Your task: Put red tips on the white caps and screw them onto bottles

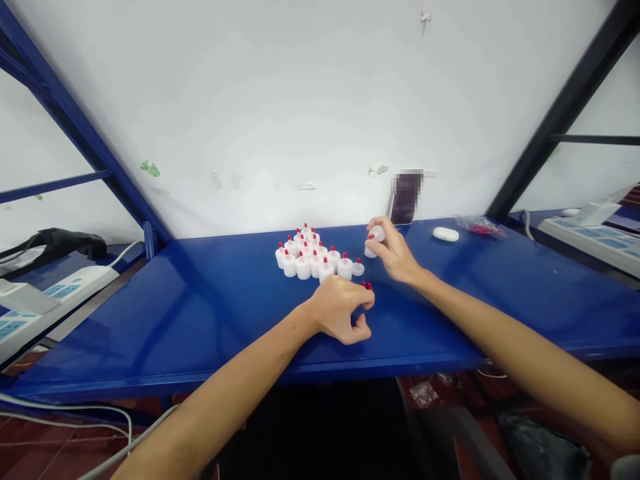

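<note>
My right hand [393, 252] is closed round a small white plastic bottle [369, 252] with a red tip, and a translucent round piece [377, 233] shows between its fingers. Nearer the table's front edge, my left hand [345, 310] is half curled, its thumb and index finger apart with nothing visible between them. Several white bottles with red tips [303, 267] stand upright in a cluster behind the left hand. Beside that cluster sits a low translucent cap [358, 269]. A few tiny red tips [368, 286] lie just beyond my left fingers.
The blue table [220, 313] meets a white wall. A phone [405, 198] leans against the wall. To the right are a white earbud case [445, 234] and a clear bag of red pieces [481, 227]. Power strips [55, 293] and blue frame posts flank the table.
</note>
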`<state>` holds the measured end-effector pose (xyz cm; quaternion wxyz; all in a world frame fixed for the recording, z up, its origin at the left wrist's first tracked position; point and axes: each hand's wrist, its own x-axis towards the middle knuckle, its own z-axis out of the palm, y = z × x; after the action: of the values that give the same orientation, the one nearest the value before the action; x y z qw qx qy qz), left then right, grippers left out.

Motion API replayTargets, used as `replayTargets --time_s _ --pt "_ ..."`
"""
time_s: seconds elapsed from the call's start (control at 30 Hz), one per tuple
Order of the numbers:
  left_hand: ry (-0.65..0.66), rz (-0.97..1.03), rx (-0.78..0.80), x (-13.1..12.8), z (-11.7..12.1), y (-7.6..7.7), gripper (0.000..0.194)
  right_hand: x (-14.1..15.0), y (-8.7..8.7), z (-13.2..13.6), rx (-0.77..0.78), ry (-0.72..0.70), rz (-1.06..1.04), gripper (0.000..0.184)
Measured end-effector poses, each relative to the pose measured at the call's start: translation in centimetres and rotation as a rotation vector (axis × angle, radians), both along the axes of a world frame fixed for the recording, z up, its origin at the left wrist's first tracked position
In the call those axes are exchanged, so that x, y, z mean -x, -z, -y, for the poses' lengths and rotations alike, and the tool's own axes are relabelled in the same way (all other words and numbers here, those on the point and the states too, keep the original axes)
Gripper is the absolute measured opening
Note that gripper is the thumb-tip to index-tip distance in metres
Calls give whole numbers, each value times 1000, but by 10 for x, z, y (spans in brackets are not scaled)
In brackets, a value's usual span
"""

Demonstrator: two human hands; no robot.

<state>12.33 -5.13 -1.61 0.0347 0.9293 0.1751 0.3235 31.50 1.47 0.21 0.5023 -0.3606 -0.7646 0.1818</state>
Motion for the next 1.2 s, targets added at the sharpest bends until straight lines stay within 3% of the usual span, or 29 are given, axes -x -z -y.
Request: replayTargets --time_s 0.13,0.23,0.37,0.53,0.77,0.97,1.2 --pt "-25 -29 31 2 -2 -2 14 -2 -1 -5 -31 7 104 20" --pt "-9 -55 7 3 -4 -1 15 0 -2 -6 -144 7 215 33" --pt "-1 -113 4 4 -7 -1 13 2 -2 -5 -186 24 270 32" --pt "84 -136 25 7 -9 -6 8 2 -6 -1 -134 -18 367 31" --pt "72 -189 36 9 -11 -7 6 2 0 -6 -116 -65 466 20" --pt "102 -84 -30 10 -14 -3 5 0 2 -8 -46 -76 454 24" --pt "-24 -109 -186 6 -13 5 6 0 4 -8 -76 -44 390 16"
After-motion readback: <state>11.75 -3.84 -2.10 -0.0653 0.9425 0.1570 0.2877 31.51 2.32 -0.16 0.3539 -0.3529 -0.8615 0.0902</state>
